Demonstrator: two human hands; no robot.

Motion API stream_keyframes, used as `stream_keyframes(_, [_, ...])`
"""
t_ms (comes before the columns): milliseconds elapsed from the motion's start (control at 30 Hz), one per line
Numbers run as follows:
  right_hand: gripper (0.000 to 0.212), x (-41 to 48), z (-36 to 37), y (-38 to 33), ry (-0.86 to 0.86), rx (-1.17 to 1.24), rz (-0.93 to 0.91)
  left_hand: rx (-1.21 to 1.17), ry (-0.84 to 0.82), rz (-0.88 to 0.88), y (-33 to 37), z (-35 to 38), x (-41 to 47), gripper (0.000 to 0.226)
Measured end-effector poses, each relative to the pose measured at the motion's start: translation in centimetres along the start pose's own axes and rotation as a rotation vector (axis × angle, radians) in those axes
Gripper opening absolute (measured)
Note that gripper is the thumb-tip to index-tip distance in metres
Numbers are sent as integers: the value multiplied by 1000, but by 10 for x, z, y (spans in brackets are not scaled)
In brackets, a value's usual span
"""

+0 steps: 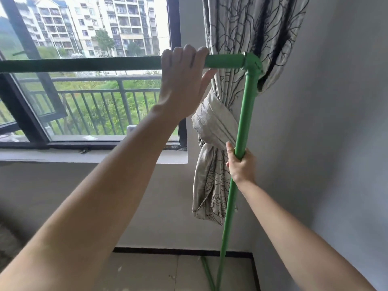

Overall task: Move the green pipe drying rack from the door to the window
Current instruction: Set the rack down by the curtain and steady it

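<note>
So the rack (245, 114) is already up at the window (90, 80), held right out in front at about 12 o'clock. Its top bar runs flat from 9 to 3 o'clock across the glass, and the upright drops from the corner joint (252, 65) down to the floor (168, 271) at roughly 6 o'clock.

The left hand (184, 80) is hooked over the top bar just beside the joint, fingers curled over it, thumb underneath and looking a bit loose rather than clamped. The right hand (241, 164) is wrapped tight around the upright, about halfway down. Both hands are bunched at the right end, so the far left end of the bar is carried with no support that can be seen.

What's in the way: the tied-back curtain (218, 127) sits right behind the upright, touching or nearly so, can't be told for sure. The wall (336, 122) is close at 3 o'clock. A foot pipe (206, 271) can be seen low down by the floor; whether it's resting or lifted can't be told.

Probably just a set-down is left, and the curtain could get snagged by the joint if the rack is pushed further toward 3 o'clock.
</note>
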State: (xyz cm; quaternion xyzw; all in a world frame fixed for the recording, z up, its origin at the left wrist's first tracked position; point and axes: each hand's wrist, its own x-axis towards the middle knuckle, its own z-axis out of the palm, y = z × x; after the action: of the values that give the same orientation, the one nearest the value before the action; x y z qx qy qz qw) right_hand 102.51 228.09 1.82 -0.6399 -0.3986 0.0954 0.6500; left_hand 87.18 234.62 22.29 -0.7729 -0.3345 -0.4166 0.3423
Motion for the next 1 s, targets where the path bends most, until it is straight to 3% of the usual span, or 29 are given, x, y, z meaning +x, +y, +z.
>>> stream_keyframes(233, [68, 26, 8, 9, -91, 11, -23, 60, -14, -28, -5, 20, 12, 41])
stream_keyframes(400, [48, 17, -8, 19, -153, 43, -104, 72, 56, -65, 16, 19, 7, 42])
stream_keyframes(633, [39, 3, -15, 11, -252, 78, -93, 28, 68, -99, 17, 6, -1, 41])
stream_keyframes(800, [36, -10, -25, 22, -307, -8, -114, 33, 18, -61, 10, -1, -6, 45])
stream_keyframes(1000, [16, -7, -35, 31, -417, -133, -119, 40, -34, -25, -2, -4, -25, 52])
